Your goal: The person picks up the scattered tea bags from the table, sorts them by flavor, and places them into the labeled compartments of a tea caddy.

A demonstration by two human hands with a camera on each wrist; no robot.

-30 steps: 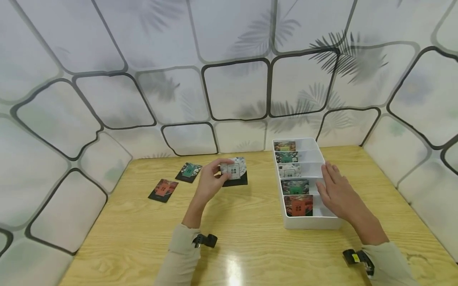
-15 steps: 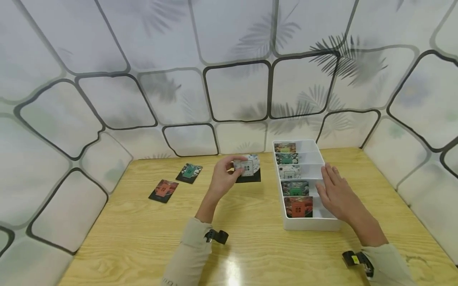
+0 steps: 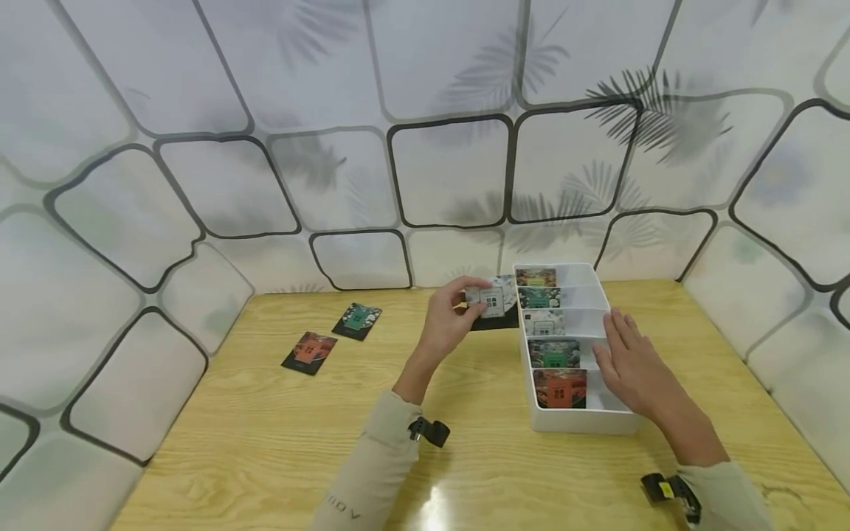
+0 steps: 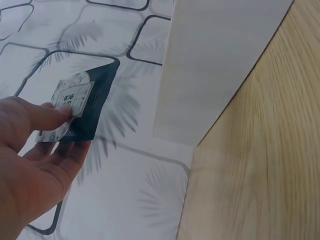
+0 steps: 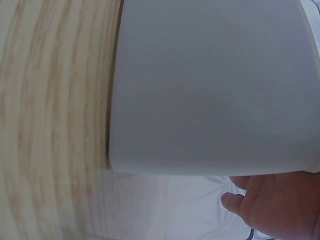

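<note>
White-and-black packet (image 3: 498, 301) is pinched between the thumb and fingers of your left hand (image 3: 448, 317), held above a pale wood-grain desk (image 3: 279, 428) with a bright glare patch near you. Patterned walls (image 3: 448, 173), with dark outlines and leaf shapes, enclose the desk's back and sides. A green packet (image 3: 357, 321) and a red packet (image 3: 309, 352) lie to your left. Your right hand (image 3: 634, 369), fingers straight, rests along the right rim of a white box (image 3: 584, 422); five compartments hold packets. From your head, the pinched packet meets the box's left rim; your left wrist view shows a gap between them. Your right wrist view shows plain outer box wall.
</note>
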